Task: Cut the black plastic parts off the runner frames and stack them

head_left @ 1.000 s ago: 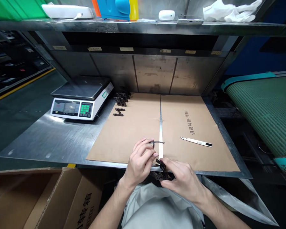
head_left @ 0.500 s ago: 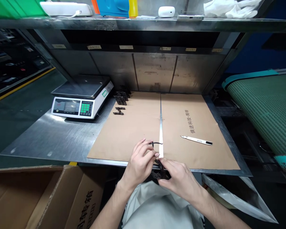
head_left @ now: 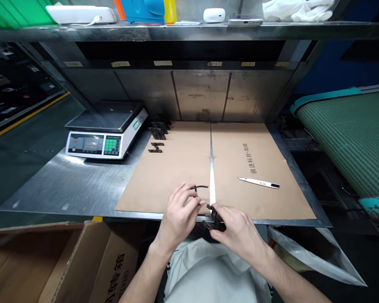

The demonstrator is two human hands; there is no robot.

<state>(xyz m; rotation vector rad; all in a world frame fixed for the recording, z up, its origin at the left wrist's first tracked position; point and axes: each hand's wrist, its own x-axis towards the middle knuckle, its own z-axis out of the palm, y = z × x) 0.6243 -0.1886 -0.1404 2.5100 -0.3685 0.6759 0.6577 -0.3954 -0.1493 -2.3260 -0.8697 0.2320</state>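
My left hand is closed in a pinch on a thin black plastic strip whose end pokes out over the brown cardboard sheet. My right hand is closed around a small stack of black plastic parts at the bench's front edge. The two hands touch above my lap. More black parts stand stacked at the cardboard's far left, with two loose ones in front of them.
A weighing scale stands at the left on the steel bench. A white knife labelled A26 lies on the cardboard's right half. An open carton sits lower left, a plastic bag lower right, a green conveyor at right.
Both hands shifted slightly up and toward the bench edge while working the black parts; the stack in my right hand looks more covered now.
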